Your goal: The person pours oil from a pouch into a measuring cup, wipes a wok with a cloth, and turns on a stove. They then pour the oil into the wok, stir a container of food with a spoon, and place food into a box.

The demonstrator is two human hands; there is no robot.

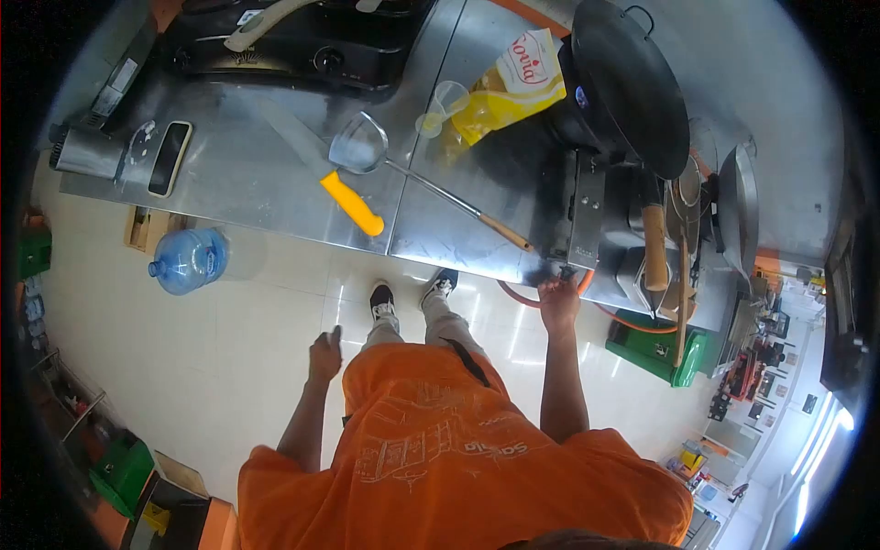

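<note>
Far left on the stainless steel counter (275, 174): a steel cylindrical canister (85, 151) lying on its side, and just beside it a black slab-shaped phone (170, 158). On the tiled floor below stands a blue translucent plastic water bottle (188, 259).

Left hand (324, 353): hangs at the person's side over the floor, well apart from the counter. Fingers loosely curled, nothing in it.

Mid-counter: a knife with a yellow-orange plastic handle (353, 203) lies flat. Touching or just beside its blade rests the bowl of a steel ladle with a long rod and wooden grip (362, 147). Next come a small clear plastic measuring cup (442, 103) and a yellow plastic pouch (511, 87), lying down.

Right hand (559, 302): raised to the front face of the grey metal stove unit (587, 215), at its lower edge near an orange hose (587, 280). Whether it grips a control or only touches the panel cannot be told.

A large black round wok (632, 82) sits on top of that unit; its inside is not visible.

Assessment: no flame shows. Ladle, knife, cup and pouch all lie unattended. Work appears to be at an early stage, confined to the stove front.
</note>
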